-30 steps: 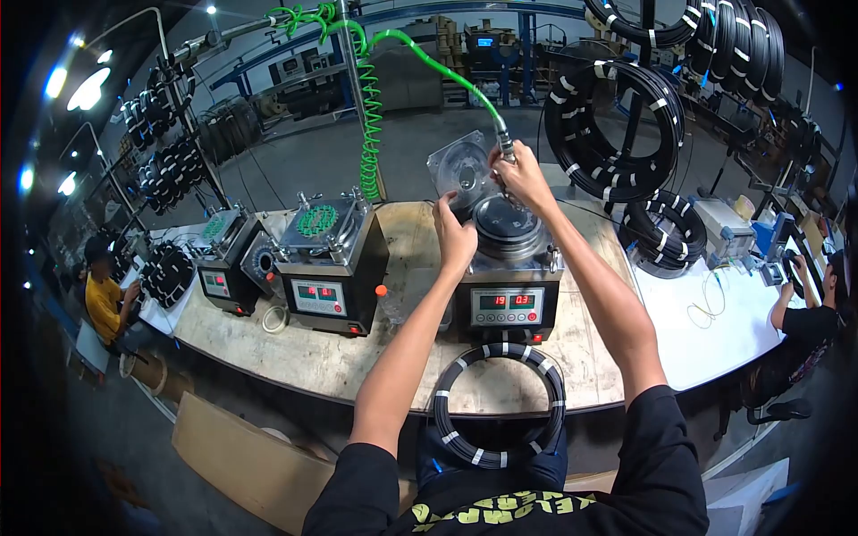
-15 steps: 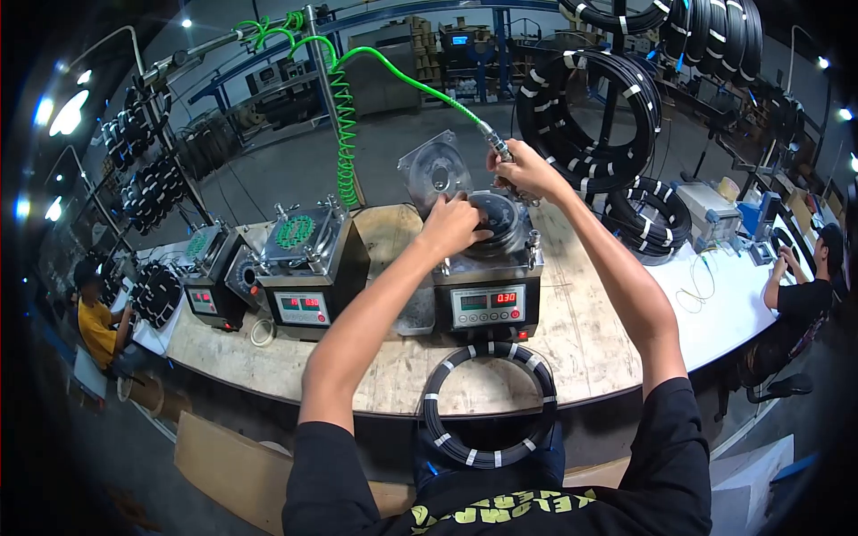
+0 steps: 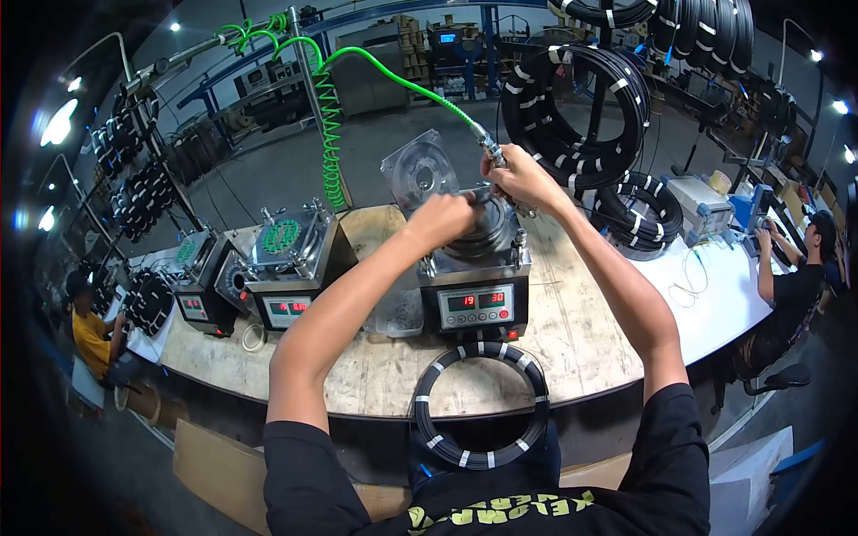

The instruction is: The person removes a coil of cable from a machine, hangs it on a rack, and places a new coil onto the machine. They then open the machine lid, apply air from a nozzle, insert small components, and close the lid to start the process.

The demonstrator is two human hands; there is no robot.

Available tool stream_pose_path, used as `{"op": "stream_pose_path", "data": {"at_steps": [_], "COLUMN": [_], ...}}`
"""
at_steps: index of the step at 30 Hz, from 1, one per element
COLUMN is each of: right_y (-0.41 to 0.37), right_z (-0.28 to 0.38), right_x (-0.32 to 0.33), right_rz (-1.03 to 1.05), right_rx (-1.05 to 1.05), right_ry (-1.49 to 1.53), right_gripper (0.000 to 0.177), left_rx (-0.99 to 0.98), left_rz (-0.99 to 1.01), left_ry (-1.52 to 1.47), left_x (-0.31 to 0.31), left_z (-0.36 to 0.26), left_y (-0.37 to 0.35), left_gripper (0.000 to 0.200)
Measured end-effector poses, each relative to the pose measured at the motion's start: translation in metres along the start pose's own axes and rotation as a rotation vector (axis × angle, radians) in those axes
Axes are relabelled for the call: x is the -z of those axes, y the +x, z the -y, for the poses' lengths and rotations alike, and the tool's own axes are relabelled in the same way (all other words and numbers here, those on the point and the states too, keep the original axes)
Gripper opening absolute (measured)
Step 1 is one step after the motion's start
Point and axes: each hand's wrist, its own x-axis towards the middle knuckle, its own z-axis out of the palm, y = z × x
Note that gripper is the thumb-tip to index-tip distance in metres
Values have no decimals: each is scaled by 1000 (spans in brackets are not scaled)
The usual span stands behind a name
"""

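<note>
My right hand [image 3: 527, 181] is wrapped round a metal air blow gun [image 3: 489, 147], which hangs on a green coiled hose [image 3: 402, 80]. The gun is just above the back right of a polishing machine [image 3: 474, 305] with red digits. My left hand [image 3: 440, 221] is over the machine's dark round platen [image 3: 483, 237], its fingers curled and slightly smeared; whatever is in them is hidden. Behind that hand a clear square plate [image 3: 424, 170] with a round centre stands tilted at the back of the machine.
Two similar machines [image 3: 290, 272] with green-ringed tops stand to the left. A black cable coil [image 3: 420, 393] lies at the front table edge, over my lap. A clear tray [image 3: 398, 313] sits beside my machine. Large cable coils [image 3: 576, 116] hang behind. Co-workers sit left [image 3: 92, 335] and right [image 3: 795, 277].
The view has shifted slightly. My left hand has lifted a little off the platen's left side and its fingers have curled. My right hand keeps hold of the blow gun.
</note>
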Motion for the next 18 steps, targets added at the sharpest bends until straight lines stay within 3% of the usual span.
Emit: {"op": "stream_pose_path", "data": {"at_steps": [2, 5, 6, 7, 8, 13, 15, 18], "right_y": [4, 10, 16, 18, 20, 0, 15, 25], "right_z": [-11, -25, -39, -46, -54, -20, -39, -48], "right_x": [-7, -19, -24, -28, -29, -62, -74, -82], "right_rz": [-32, -105, -126, -148, -72, -58, -154, -535], "right_rx": [34, 135, 181, 228, 147, -104, 147, 459], "right_ry": [16, -71, -126, -182, -141, 425, 260, -89], "right_gripper": [10, 9, 9, 9, 9, 9, 9, 9], "left_rx": [101, 95, 295, 350, 403, 556, 589, 609], "left_rz": [-238, -612, -534, -588, -643, -795, -846, -941], "left_ry": [-226, -441, -515, -512, -508, -573, -567, -609], "left_x": [8, -5, 8, 6, 4, 6, 3, -9], "left_z": [8, 31, 22, 21, 22, 17, 11, 13], "left_y": [-11, -18, -26, -32, -35, -48, -48, -46], "left_gripper": [30, 29, 31, 30, 29, 42, 51, 51]}}
